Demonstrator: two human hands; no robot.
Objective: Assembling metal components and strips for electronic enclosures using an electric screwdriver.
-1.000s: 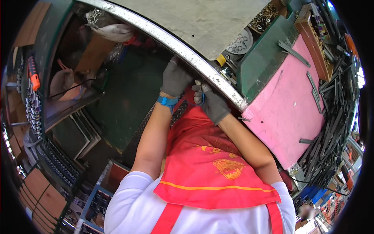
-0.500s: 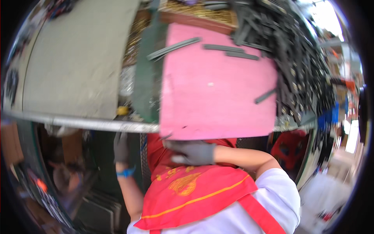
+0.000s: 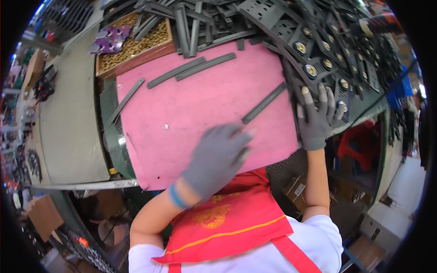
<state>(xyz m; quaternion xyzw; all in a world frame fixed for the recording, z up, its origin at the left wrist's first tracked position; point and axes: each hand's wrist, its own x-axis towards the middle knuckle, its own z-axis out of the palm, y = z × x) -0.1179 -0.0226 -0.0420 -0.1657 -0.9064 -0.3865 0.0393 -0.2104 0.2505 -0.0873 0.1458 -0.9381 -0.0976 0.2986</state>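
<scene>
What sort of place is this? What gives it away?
Likely a hardware assembly workshop: a wooden box of small brass-coloured pieces, loose dark strips on a pink mat, and a pile of dark, slotted brackets by the gloved right hand.

The left hand [image 3: 216, 159] is appearing blurred, hiding part of the pink mat [image 3: 200, 107] and leaving contact with the nearest strip [image 3: 264, 103] unclear. The upper edge is cutting off the dark heap [image 3: 195, 28]. A pale speck [image 3: 166, 126] is looking too small to identify.
</scene>
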